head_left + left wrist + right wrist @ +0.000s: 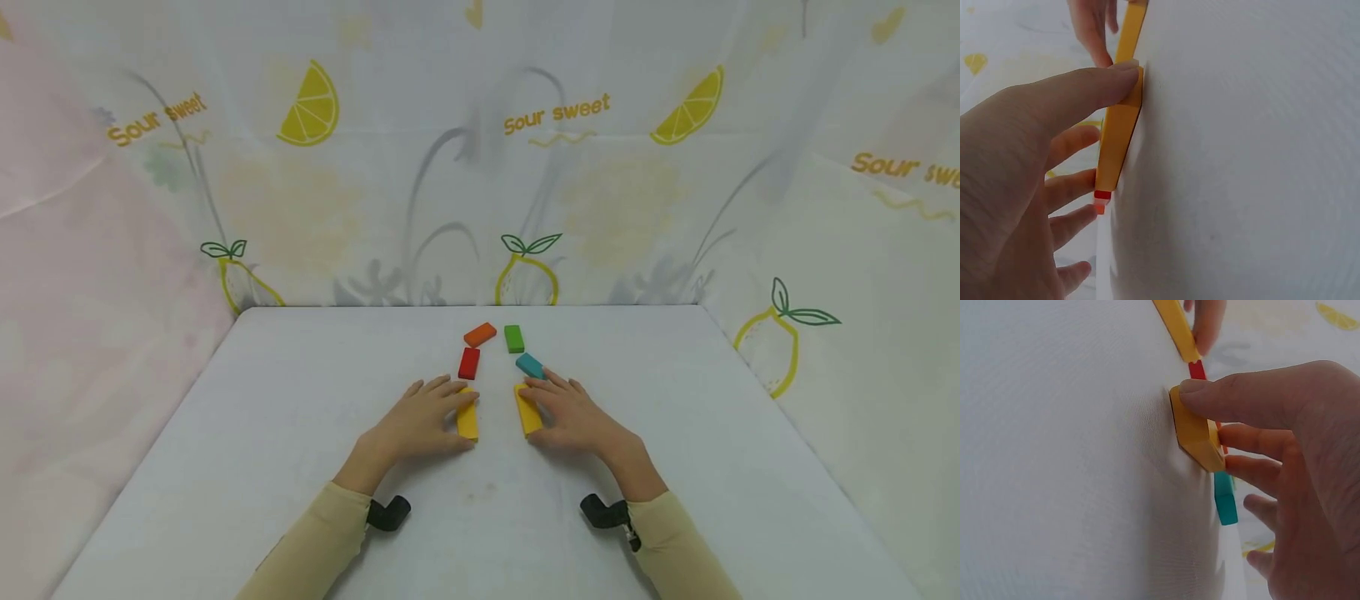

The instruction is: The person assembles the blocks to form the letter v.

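In the head view, my left hand (418, 423) pinches a yellow block (468, 423) lengthwise, thumb at its near end and fingers toward the far end. Opposite it, my right hand (581, 418) holds a second yellow block (529, 417) the same way. Both blocks lie low at the white tabletop, with a gap between them. Beyond the left one is a red block (468, 363), then an orange block (480, 335) set at a slant. A blue block (528, 365) sits just past the right hand's fingertips, and a green block (513, 339) stands behind that.
The white table (315, 367) ends at a straight back edge, where a cloth backdrop (442, 192) printed with lemons hangs. A black wrist device (388, 513) is on the left wrist, and a similar black device (602, 512) on the right.
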A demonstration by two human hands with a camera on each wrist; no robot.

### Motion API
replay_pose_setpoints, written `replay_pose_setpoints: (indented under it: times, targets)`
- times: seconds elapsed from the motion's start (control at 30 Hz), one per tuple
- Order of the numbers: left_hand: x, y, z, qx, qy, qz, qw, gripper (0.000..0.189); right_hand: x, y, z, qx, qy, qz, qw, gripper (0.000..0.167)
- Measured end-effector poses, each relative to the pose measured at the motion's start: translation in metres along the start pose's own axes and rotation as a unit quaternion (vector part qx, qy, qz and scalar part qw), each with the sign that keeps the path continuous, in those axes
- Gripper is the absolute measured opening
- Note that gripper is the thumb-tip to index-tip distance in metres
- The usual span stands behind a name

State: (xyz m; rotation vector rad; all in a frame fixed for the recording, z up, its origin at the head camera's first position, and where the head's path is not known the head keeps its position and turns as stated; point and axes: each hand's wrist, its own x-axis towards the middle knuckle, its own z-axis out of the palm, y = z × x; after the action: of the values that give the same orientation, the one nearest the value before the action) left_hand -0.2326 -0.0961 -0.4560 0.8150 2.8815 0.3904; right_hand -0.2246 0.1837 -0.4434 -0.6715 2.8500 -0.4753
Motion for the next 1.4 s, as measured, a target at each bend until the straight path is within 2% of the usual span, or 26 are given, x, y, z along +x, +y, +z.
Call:
replay_pose_setpoints:
  times: [0.43,0.67,0.87,1.0,1.17,1.4]
  targets:
    - [0.001,0.001,-0.002,0.005,0.022,0.014,0.9996,0.068,0.001,0.002,0.002,0.011,0.005,0.000,0.9999,0.066]
    - [0.000,0.005,-0.007,-0.031,0.035,0.015,0.9988,0.065,0.000,0.002,0.002,0.025,0.003,0.000,0.9997,0.066]
    - [-0.001,0.010,-0.009,-0.056,0.036,-0.004,0.9978,0.070,-0.001,0.002,0.001,0.030,0.008,0.001,0.9995,0.066]
    - [-0.005,0.016,-0.014,-0.051,0.052,-0.023,0.9971,0.073,0.000,0.002,0.002,0.038,0.004,0.004,0.9993,0.067]
    - [-0.011,0.024,-0.018,-0.045,0.079,-0.030,0.9954,0.072,0.002,0.004,0.004,0.036,0.004,0.008,0.9993,0.066]
    - [-0.017,0.034,-0.017,-0.027,0.078,-0.039,0.9958,0.069,0.000,0.004,0.002,0.040,0.006,0.003,0.9992,0.066]
